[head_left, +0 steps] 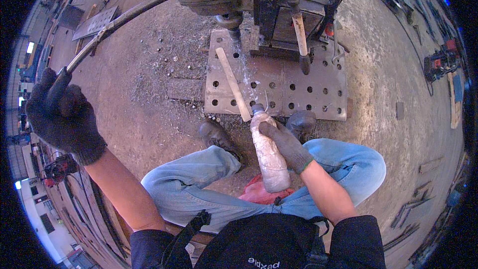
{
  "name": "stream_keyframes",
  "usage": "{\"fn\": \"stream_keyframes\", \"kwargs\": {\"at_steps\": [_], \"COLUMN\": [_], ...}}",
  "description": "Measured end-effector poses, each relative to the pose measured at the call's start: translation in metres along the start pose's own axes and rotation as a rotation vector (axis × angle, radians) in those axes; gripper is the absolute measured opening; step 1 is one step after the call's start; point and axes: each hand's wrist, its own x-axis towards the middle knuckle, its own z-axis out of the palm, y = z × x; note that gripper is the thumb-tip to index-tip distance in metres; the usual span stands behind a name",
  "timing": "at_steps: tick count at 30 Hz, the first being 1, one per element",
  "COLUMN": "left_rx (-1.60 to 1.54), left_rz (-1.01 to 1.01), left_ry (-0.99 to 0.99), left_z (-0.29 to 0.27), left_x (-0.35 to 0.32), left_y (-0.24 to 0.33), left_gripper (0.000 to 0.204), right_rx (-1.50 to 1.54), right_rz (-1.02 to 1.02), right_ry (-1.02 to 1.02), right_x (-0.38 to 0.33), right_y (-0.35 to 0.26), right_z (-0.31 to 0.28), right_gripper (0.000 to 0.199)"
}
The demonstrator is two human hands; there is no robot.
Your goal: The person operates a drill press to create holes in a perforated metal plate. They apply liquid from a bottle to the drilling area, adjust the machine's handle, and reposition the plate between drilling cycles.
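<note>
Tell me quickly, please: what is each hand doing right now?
Left hand: gloved, fingers closed around the long lever handle.
Right hand: gloved, closed around a plastic bottle, squirting liquid toward the drill bit.

Gloved left hand (62,114) raised, clenched, right hand (286,144) gripping

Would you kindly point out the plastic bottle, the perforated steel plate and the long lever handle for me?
plastic bottle (269,157), head view, middle of its body.
perforated steel plate (318,97), head view, bare surface between holes.
long lever handle (129,14), head view, midway along the curved bar.
</note>
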Motion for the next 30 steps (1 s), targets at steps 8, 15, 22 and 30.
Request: {"fn": "stream_keyframes", "kwargs": {"at_steps": [8,15,22,30], "left_rx": [1.167,1.064,1.121,0.81], "left_rz": [0.621,0.345,0.473,0.332], "left_ry": [-0.019,0.13,0.047,0.09], "left_z": [0.022,0.034,0.025,0.02], "left_x": [-0.003,-0.01,-0.005,-0.007], "left_y": [0.008,0.01,0.009,0.008], "left_gripper": [0.018,0.016,0.018,0.018], "right_rx": [0.051,-0.3,-0.04,0.026], "right_rz": [-0.146,-0.44,-0.084,0.097], "right_ry": [0.066,0.269,0.047,0.042], "right_x": [0.003,-0.008,0.003,0.006], "right_y": [0.012,0.005,0.014,0.014], "right_z": [-0.003,0.005,-0.003,-0.009], "right_gripper": [0.057,0.072,0.057,0.055]}}
